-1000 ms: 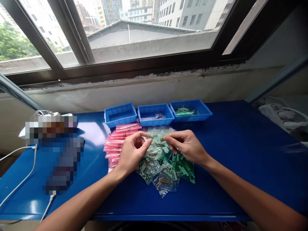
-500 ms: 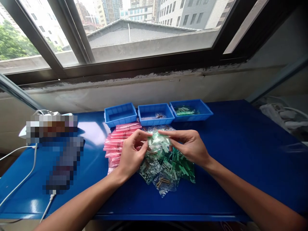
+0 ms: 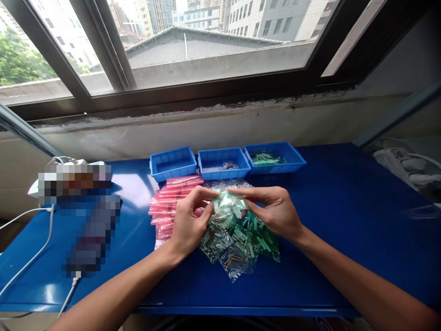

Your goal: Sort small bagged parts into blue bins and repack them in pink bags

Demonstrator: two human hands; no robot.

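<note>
Gleaming under the window light, a green-tinted clear bag point(image 3: 230, 201) sits between the two hands, at the fingertips of both. The left hand point(image 3: 190, 219) grips its left edge, forefinger above and thumb below; the right hand point(image 3: 277, 209) grips its right side, forefinger stretched along the top and thumb lower down. What the bag contains is too small and shiny to tell. Just below the hands spreads a heap of small clear bags point(image 3: 220, 243), with slim brown pieces showing in the one nearest the person, between the forearms. Darker green bags point(image 3: 270, 241) lie just under the right hand. Beside and partly behind the left hand, pink bags point(image 3: 165, 204) overlap in a row, dark print on some.

Beyond the hands stand three blue trays: a left tray point(image 3: 175, 174) past the left hand, a middle tray point(image 3: 225, 174) with a clear packet inside, and a right tray point(image 3: 280, 168) past the right hand, holding green packets. Well left of the left hand, a blurred dark object point(image 3: 93, 239) joins a white cable point(image 3: 70, 293). Everything rests on a blue table point(image 3: 344, 211).
</note>
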